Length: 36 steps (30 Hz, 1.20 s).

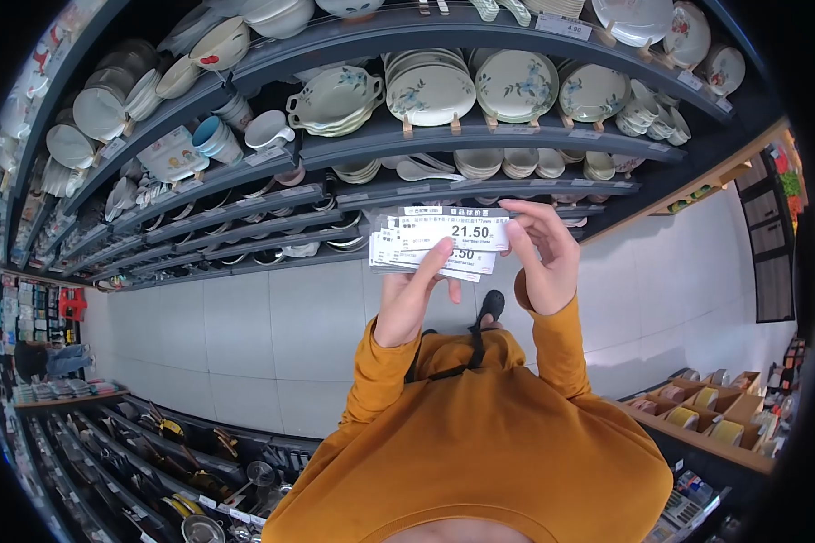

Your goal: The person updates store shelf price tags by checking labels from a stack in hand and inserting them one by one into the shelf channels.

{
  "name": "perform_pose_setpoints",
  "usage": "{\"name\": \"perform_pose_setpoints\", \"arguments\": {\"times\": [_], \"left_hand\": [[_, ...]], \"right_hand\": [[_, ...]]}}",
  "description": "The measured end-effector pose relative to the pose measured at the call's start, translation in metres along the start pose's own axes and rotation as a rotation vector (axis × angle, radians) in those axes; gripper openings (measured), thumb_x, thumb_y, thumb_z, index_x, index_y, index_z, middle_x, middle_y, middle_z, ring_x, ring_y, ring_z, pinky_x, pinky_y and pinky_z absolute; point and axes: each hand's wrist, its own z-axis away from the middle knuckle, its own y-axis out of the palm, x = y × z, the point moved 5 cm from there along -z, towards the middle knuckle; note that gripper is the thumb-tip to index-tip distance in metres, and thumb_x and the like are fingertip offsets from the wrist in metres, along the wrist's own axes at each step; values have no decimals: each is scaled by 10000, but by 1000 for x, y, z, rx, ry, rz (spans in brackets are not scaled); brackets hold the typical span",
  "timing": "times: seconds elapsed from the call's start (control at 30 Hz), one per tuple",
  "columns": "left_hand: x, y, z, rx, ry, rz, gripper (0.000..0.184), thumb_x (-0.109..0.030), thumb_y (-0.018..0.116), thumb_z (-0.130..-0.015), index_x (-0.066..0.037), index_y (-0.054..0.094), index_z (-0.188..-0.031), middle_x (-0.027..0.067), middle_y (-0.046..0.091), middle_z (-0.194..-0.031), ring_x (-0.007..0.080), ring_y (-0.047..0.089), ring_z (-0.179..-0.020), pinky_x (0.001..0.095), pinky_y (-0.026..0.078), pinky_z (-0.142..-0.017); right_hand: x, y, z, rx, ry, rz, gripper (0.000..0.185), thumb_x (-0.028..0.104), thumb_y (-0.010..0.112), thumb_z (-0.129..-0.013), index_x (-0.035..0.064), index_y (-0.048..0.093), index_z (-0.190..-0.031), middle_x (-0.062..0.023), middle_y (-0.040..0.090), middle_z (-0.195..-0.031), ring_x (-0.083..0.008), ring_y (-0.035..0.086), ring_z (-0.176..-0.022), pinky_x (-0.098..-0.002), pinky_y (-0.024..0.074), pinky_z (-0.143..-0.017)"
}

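Note:
Several white printed price labels (385, 255) lie in an uneven, fanned stack in front of my chest. My left hand (411, 299) grips the stack from below, its thumb lying across the front. The top price label (453, 232) reads 21.50, and part of another price shows beneath it. At that label's right end, my right hand (550, 258) pinches the edge between thumb and fingers. Behind the labels runs a dark shelf (480, 136) with white crockery; the labels cover part of its lower tiers.
Floral plates (516, 86) stand upright on wooden holders, with bowls (478, 163) a tier below. Pans and utensils (199, 528) fill racks at lower left. Wooden bins (724, 412) stand at lower right. Another person (50, 360) is far left on the tiled floor (244, 335).

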Motion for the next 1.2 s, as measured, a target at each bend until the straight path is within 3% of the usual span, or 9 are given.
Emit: {"name": "perform_pose_setpoints", "arguments": {"times": [0.3,0.6,1.2], "left_hand": [[3,-6,9,-33,-23,-36,221,-146,551,-956,9,584,-1110,99,657,-973,159,608,-717,277,490,-557],[9,-5,13,-46,-65,-85,331,-239,490,-993,56,549,-1132,170,667,-924,236,678,-677,306,542,-608],[21,11,10,-43,-64,-19,306,-203,481,-990,49,527,-1157,158,662,-959,221,643,-675,325,522,-633]], "right_hand": [[3,9,6,22,-21,-22,347,38,618,-887,-11,544,-1222,-32,636,-831,-86,605,-764,-220,481,-719],[0,10,9,60,1,-10,321,27,632,-872,-14,552,-1180,-39,646,-834,-90,618,-763,-226,480,-730],[-11,-14,9,64,33,-117,337,2,610,-888,-25,527,-1214,-39,628,-844,-106,633,-797,-232,501,-741]]}}
